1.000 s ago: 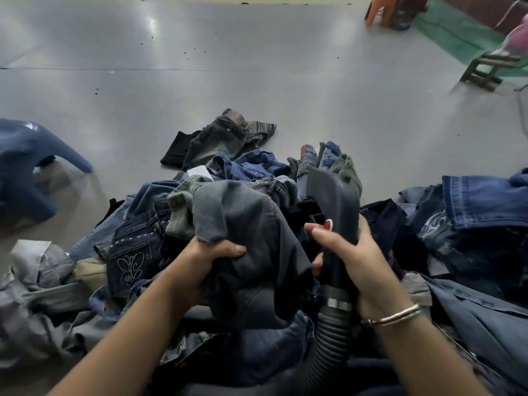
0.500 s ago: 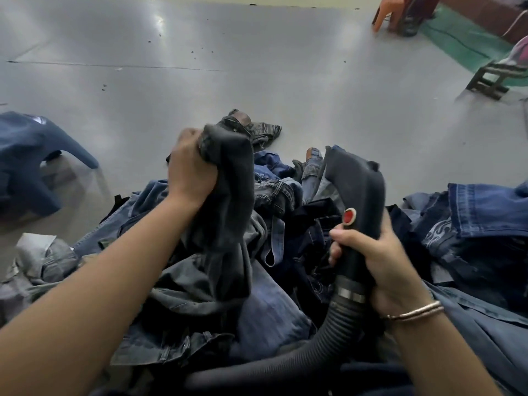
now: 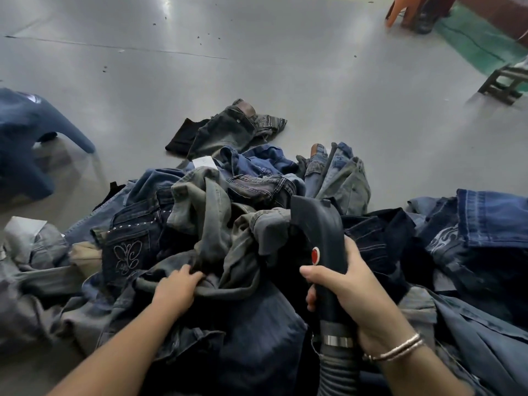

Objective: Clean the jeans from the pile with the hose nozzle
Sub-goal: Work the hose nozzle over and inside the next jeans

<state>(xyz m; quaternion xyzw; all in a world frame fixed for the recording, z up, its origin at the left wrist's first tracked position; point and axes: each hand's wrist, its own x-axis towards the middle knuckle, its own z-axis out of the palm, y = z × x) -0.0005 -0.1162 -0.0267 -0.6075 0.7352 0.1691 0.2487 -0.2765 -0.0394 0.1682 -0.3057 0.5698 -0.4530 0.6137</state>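
A big pile of jeans (image 3: 257, 195) covers the floor in front of me. A grey pair of jeans (image 3: 217, 230) lies crumpled on top of it in the middle. My left hand (image 3: 177, 290) grips a dark fold of that grey pair low on the pile. My right hand (image 3: 354, 290) holds the black hose nozzle (image 3: 323, 232) by its handle, the thumb just under the red button (image 3: 315, 255). The nozzle's head points up and to the left, against the grey jeans. Its ribbed hose (image 3: 340, 370) runs down out of view.
A separate grey pair of jeans (image 3: 228, 130) lies alone on the grey floor beyond the pile. At the far left hangs or lies a blue garment (image 3: 25, 138). Stools (image 3: 411, 12) and a low frame (image 3: 505, 84) stand at the far right by a green strip.
My left hand, which had lifted the grey jeans high, has come down and now grips them low on the pile. The nozzle has stayed in my right hand, shifted slightly.
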